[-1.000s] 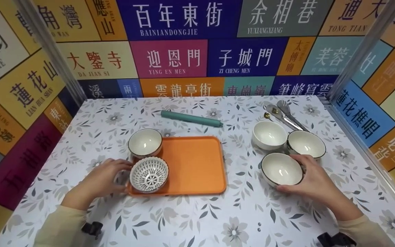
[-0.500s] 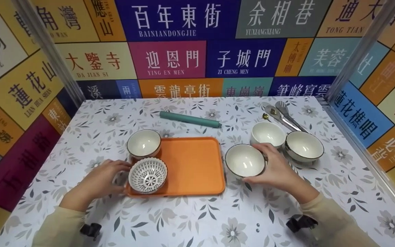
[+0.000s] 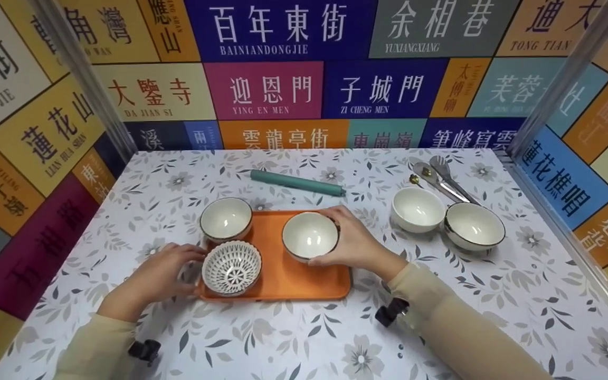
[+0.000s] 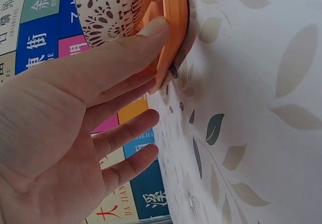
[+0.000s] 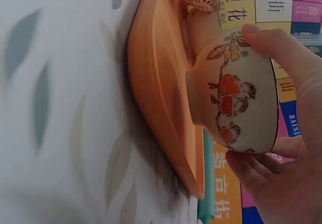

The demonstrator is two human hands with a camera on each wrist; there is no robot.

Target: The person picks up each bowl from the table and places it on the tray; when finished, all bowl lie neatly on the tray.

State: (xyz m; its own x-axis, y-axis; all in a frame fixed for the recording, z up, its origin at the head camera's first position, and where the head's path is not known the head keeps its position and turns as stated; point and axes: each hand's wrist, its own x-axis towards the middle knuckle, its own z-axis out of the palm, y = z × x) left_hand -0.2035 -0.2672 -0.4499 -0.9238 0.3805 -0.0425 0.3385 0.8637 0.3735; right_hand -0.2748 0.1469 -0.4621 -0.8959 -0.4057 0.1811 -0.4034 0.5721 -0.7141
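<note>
My right hand (image 3: 359, 240) grips a cream bowl (image 3: 310, 236) by its right side, upright over the orange tray (image 3: 283, 285). In the right wrist view, birds and berries are painted on that bowl (image 5: 234, 93), and its foot is close over the tray. My left hand (image 3: 159, 274) lies at the tray's left end, beside a bowl with a dark pattern inside (image 3: 231, 267). The left wrist view shows the left thumb (image 4: 156, 27) at the tray rim, with the other fingers extended. Behind the patterned bowl, another cream bowl (image 3: 226, 217) sits at the tray's back left corner.
Two more bowls, a white one (image 3: 417, 209) and a dark-rimmed one (image 3: 475, 227), stand on the right. Metal cutlery (image 3: 444, 179) lies behind them. A green stick-shaped case (image 3: 297, 182) lies beyond the tray. Sign-printed walls enclose the table (image 3: 304, 338).
My right hand has carried the cream bowl leftward, from beside the two right-hand bowls to over the tray. The left hand has stayed at the tray's left end.
</note>
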